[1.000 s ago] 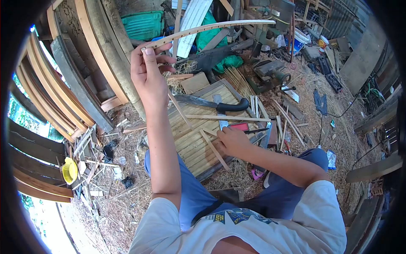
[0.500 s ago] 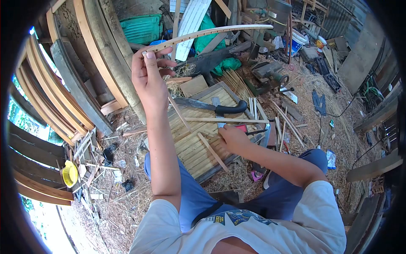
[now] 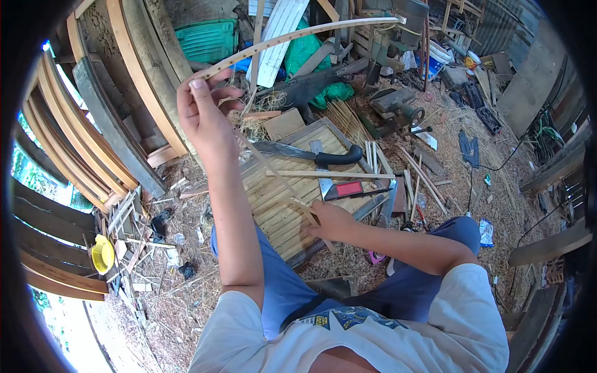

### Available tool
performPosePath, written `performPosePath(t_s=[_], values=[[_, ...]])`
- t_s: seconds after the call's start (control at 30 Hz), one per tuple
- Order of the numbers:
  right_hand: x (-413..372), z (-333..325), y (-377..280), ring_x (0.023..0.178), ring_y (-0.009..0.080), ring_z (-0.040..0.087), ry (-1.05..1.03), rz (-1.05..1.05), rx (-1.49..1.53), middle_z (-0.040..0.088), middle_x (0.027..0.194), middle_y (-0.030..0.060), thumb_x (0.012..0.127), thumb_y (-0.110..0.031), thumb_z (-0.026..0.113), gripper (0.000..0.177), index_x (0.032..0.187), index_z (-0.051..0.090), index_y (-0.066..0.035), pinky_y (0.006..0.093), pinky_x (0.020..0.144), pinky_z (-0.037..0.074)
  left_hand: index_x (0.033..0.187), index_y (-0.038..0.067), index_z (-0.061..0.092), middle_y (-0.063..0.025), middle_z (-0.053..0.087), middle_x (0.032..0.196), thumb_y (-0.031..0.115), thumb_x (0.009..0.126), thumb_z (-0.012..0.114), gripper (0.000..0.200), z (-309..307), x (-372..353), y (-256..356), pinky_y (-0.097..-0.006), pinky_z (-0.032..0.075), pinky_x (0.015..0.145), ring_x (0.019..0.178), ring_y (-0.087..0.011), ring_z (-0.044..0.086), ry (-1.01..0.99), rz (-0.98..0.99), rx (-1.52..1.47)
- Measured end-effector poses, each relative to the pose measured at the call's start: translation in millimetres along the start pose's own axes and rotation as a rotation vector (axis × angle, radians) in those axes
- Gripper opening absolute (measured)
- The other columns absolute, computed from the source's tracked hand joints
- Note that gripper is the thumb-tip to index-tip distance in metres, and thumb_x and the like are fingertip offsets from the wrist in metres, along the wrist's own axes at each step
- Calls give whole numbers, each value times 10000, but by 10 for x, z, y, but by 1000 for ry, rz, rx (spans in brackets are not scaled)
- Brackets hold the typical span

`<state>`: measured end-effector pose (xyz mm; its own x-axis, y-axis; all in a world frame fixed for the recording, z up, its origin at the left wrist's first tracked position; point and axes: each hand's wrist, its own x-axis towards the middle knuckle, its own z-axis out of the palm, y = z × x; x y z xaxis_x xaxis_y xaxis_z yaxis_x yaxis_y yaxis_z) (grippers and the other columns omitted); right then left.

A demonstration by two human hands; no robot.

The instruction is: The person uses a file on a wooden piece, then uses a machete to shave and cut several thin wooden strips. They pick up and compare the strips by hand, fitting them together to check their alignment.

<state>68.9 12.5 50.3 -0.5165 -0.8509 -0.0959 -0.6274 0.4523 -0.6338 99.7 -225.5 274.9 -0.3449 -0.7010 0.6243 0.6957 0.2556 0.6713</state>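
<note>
My left hand [image 3: 208, 118] pinches the holed strip [image 3: 280, 41] near one end, thumb against fingers, while the spare fingers curl loosely. Held up by its end like this, the strip arcs freely across the air, well above the panel [image 3: 267, 227], its row of holes turned where I can see them.

My right hand [image 3: 334, 221] is down at the short strip [image 3: 309, 217] lying on the panel, thumb and fingers about it; whether they grip it or only touch, I cannot tell. A thin strip [image 3: 266, 163] slants out from behind my left wrist toward the panel.

The panel lies in front of me, probably because it makes a flat rest within reach. The knife [image 3: 339, 156] and square [image 3: 346, 189] lie there with the long strip [image 3: 348, 176], the knife's handle pointing to my right, presumably handy for that side.
</note>
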Motion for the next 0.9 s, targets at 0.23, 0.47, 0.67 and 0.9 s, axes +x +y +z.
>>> performPosePath(t_s=[0.23,0.47,0.67,0.9], values=[[81,-296,205,973,460,730,10,182,23,738,987,266,915,-360,713,404,1088,670,3,551,858,571,1182,77,567,-130,772,1122,300,1177,487,237,-606,253,-408,-330,586,712,812,-187,702,215,-114,-167],[-158,-1295,499,942,364,761,94,245,66,752,1013,205,1028,-281,641,313,1202,619,-22,470,788,589,1167,-1,556,-130,672,1064,351,1197,359,404,-1793,399,-1579,-505,613,1011,938,-269,670,428,-462,-669],[-507,-2021,409,819,182,751,203,264,730,723,977,65,1129,-143,553,141,1219,607,-49,315,670,597,1221,-31,505,-184,587,1263,343,1202,267,443,-1305,136,-1586,-651,524,1160,1243,-413,668,346,-682,-472],[-683,-2206,532,862,142,726,396,223,914,709,966,20,1109,-211,652,277,1312,690,-27,321,760,605,1253,13,437,-162,604,1170,269,1177,365,276,-940,-360,-2150,-585,636,858,1108,-454,731,184,-923,-160]])
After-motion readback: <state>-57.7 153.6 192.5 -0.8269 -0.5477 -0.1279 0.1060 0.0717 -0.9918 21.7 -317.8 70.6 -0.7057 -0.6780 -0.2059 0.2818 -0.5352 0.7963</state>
